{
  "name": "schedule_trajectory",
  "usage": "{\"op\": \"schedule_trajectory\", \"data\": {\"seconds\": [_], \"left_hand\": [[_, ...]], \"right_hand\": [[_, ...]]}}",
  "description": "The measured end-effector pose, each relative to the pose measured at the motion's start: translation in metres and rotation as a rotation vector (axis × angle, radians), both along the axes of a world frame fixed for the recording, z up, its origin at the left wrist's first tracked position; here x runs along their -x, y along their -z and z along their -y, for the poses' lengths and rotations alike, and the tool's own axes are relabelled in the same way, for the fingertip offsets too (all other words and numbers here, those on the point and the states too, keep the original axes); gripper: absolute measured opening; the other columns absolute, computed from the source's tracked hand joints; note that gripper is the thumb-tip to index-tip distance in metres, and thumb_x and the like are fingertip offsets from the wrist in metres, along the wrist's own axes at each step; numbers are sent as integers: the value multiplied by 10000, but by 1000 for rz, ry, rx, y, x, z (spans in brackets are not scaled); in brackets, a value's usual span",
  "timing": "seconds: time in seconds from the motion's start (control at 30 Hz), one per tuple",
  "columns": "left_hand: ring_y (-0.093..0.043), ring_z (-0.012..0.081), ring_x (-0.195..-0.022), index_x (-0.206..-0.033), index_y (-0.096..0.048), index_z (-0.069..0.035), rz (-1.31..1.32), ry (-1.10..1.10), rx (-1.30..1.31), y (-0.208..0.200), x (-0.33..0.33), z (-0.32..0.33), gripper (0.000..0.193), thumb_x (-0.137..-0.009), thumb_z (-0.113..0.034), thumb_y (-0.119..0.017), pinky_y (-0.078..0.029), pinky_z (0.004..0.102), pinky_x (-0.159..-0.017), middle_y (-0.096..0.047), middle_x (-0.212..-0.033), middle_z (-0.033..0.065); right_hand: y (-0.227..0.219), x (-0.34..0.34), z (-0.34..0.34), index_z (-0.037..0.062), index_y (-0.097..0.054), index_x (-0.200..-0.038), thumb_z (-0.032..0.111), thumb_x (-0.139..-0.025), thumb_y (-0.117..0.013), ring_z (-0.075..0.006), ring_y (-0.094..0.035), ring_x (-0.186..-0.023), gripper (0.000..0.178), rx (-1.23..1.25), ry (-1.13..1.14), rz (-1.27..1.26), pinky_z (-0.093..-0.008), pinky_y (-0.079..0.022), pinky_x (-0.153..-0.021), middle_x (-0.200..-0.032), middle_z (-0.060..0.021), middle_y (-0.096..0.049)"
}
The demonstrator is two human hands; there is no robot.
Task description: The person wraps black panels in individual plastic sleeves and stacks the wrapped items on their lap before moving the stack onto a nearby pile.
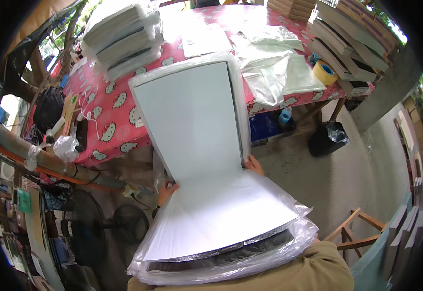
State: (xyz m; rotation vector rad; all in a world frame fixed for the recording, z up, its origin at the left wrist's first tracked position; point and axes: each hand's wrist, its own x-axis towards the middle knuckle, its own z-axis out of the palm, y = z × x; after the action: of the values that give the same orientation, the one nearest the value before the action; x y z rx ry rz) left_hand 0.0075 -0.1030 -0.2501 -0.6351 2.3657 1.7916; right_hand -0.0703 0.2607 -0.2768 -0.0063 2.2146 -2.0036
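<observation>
A large flat white panel stretches from the table's near edge toward my body, with clear plastic film round its far and right edges. Its near half lies under glossy film, whose loose crumpled end gathers against my body. Below the near edge a dark strip shows through the plastic. My left hand grips the panel's left edge near the middle, thumb on top. At the opposite edge my right hand holds on with its fingers curled round. The undersides of both hands are hidden.
Wrapped panels are stacked on the pink patterned tablecloth. Plastic bags, yellow tape and more boards lie at the right. A black bin, a wooden stool and a fan stand around.
</observation>
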Motion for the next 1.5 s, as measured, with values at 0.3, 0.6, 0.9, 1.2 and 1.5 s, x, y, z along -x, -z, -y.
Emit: {"op": "schedule_trajectory", "data": {"seconds": [0.3,0.6,0.9,1.2,1.5], "left_hand": [[-545,188,-728,-922,-537,56,47,130,-132,-23,18,-18,341,-626,-106,-587,-439,286,-649,-574,-822,122],[-539,216,-752,-925,-536,44,86,-65,-260,-17,-11,-27,352,-619,-130,-539,-426,303,-653,-569,-804,124],[-528,247,-754,-951,-520,30,143,23,149,41,-21,10,384,-656,-215,-507,-406,329,-674,-547,-844,164],[-542,235,-764,-971,-543,8,-153,95,444,19,-18,25,357,-682,-200,-513,-425,309,-683,-566,-845,134],[-401,116,-959,-1288,-279,-32,-556,347,-984,-272,71,-43,494,-837,-205,-381,-325,237,-776,-398,-1195,57]], "right_hand": [[-55,1,-2,6,-398,-1168,294,-750,-628,-154,-497,-829,557,-71,-300,197,-256,-410,-703,-951,-87,-522],[-48,-8,-15,4,-482,-1076,337,-716,-641,-156,-533,-841,515,-309,-425,204,-266,-429,-693,-949,-115,-564],[-293,-1,57,-5,-469,-1134,339,-784,-551,-261,-496,-1019,498,100,-1189,-402,-403,-381,-849,-1077,-143,-537],[-124,-4,70,110,-180,-1328,483,-855,-316,-271,-86,-1277,618,-461,-1505,93,-382,-102,-1034,-1376,-140,-129],[-257,51,95,11,-555,-932,177,-798,-571,-123,-518,-868,214,-32,-741,-24,-267,-394,-794,-925,-31,-577]]}}
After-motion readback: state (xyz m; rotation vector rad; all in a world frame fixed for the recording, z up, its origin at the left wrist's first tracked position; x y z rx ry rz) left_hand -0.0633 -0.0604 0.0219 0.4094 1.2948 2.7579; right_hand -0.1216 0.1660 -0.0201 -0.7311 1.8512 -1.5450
